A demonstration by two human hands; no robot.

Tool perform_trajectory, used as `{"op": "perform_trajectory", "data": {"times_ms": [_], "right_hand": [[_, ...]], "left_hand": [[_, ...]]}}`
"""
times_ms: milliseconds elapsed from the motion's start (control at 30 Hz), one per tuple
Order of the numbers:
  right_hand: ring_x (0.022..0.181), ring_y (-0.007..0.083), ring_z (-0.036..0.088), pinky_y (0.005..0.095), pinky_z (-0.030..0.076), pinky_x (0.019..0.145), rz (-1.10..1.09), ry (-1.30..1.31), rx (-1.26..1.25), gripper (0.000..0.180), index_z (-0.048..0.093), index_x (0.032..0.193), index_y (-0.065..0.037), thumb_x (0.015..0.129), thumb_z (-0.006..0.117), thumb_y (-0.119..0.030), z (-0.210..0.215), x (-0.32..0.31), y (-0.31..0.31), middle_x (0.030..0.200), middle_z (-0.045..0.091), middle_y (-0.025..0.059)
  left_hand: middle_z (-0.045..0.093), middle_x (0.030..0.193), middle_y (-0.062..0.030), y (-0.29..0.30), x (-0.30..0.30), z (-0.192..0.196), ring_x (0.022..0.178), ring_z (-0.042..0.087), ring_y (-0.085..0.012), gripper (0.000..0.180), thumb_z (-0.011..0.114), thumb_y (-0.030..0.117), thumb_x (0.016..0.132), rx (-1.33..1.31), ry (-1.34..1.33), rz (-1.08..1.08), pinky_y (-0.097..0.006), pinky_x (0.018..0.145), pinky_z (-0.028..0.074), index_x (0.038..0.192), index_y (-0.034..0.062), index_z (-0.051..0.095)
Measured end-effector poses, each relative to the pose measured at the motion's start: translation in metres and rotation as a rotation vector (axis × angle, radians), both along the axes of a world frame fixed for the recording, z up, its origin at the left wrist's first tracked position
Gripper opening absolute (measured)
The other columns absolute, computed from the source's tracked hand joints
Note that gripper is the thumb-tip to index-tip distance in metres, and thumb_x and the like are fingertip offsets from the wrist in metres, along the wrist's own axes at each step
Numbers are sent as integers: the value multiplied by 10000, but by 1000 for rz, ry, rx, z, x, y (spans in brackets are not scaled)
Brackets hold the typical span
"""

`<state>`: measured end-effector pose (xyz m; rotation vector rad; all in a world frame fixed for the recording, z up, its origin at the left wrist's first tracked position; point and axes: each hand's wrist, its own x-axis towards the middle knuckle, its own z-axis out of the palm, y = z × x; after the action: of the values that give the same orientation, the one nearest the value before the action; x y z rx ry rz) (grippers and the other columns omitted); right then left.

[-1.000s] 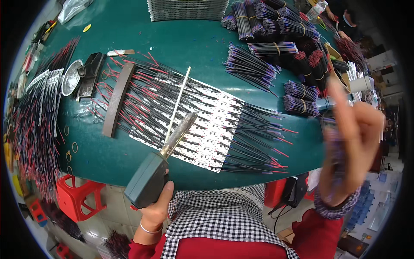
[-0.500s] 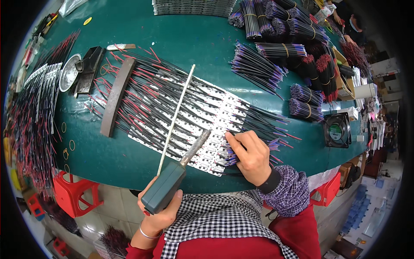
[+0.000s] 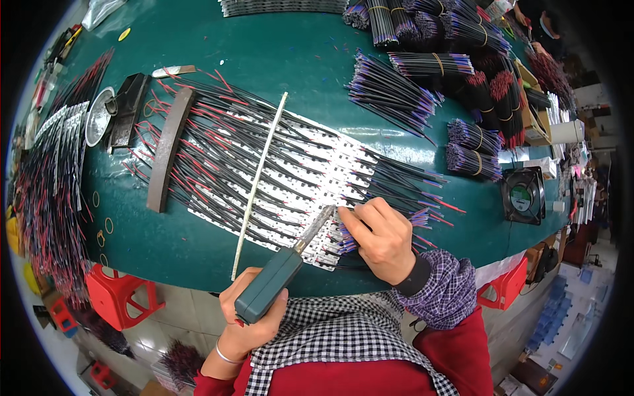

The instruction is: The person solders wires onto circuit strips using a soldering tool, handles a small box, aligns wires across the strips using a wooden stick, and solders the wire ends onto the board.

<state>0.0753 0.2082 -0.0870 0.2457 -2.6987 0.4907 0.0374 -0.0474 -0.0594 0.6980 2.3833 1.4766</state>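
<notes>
Presently a green-handled soldering iron [image 3: 277, 274] is gripped in the closed left hand [image 3: 247, 317], wires [image 3: 376, 228] are pinched by the right hand [image 3: 380, 241] on white strips [image 3: 290, 181] at the tabletop [image 3: 277, 59] edge; fingertips could be burned if the tip slips.

A table [image 3: 277, 59] fills most of the view, its near edge curving in front of a seated person. At its middle lies a row of circuit strips [image 3: 290, 178] with wires [image 3: 218, 142] lying across them. A thin rod [image 3: 259, 181] rests on top of the wires, running from far to near. A flat bar [image 3: 165, 152] lies on the wire ends to the left. Further left sits a small round dish [image 3: 99, 115]. Bundled wires [image 3: 462, 86] are heaped at the far right, with a small fan [image 3: 523, 195] near the right edge. At the near edge, the left hand [image 3: 247, 317] holds a soldering iron [image 3: 281, 270], its tip on the strips just left of the right hand [image 3: 380, 237], which rests on the wires. A stool [image 3: 122, 297] stands on the floor, lower left.
</notes>
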Motion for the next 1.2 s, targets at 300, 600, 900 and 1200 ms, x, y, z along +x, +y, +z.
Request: {"op": "perform_trajectory", "data": {"times_ms": [300,600,900,1200], "right_hand": [[790,199,587,308,488,608,-4,-3,92,341,701,1020,15,700,641,-88,2,-1,-4,861,578,50],[796,176,570,285,460,597,-9,21,107,297,692,1001,4,733,634,-110,0,-2,-4,838,543,30],[833,191,591,299,483,622,3,24,41,303,691,1011,7,732,634,-99,-3,1,-3,879,571,42],[804,186,574,291,444,586,9,64,123,286,696,983,14,735,633,-111,-2,-1,-7,857,556,40]], "left_hand": [[649,788,-126,3,-1,4,625,643,-231,144,739,-26,710,0,-37,13,-313,561,500,848,-43,698],[672,819,-150,-24,24,-14,683,668,-268,198,743,-24,701,-29,-205,143,-322,605,530,894,-59,716],[654,798,-135,-3,5,7,663,659,-251,157,739,-42,708,-13,-75,41,-310,597,520,859,-56,697],[657,794,-143,-1,2,7,651,650,-251,168,743,-68,685,11,-45,-6,-311,593,515,843,-65,688]]}}
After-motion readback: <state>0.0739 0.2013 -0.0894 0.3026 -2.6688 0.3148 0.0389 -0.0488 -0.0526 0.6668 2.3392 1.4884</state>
